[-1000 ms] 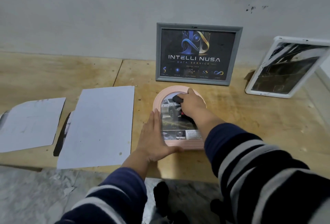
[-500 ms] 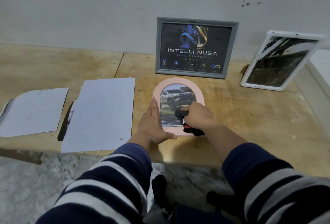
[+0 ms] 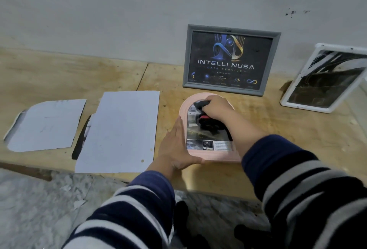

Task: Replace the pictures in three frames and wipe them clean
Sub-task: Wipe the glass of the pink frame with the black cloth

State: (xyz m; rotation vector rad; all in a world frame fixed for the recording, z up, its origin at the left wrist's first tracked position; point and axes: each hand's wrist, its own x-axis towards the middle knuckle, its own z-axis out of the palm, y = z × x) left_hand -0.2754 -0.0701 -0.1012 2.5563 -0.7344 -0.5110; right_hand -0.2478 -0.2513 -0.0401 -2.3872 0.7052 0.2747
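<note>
Right hand (image 3: 215,108) moved back up to the arch top of the pink arched frame (image 3: 183,108), grip clamped on black cloth (image 3: 208,124), left hand (image 3: 176,145) flat, fingers straight, steadying the frame's left edge on the wooden surface (image 3: 297,129)

Bare counter (image 3: 297,139) lies open to my right. Behind, the grey frame (image 3: 231,59) and white frame (image 3: 325,78) block me; 2 sheets (image 3: 119,129), perhaps more, crowd my left.

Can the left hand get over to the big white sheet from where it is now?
Probably yes. The left hand lies flat against the pink frame, and the big white sheet lies just beside it on the bench with nothing between.
</note>
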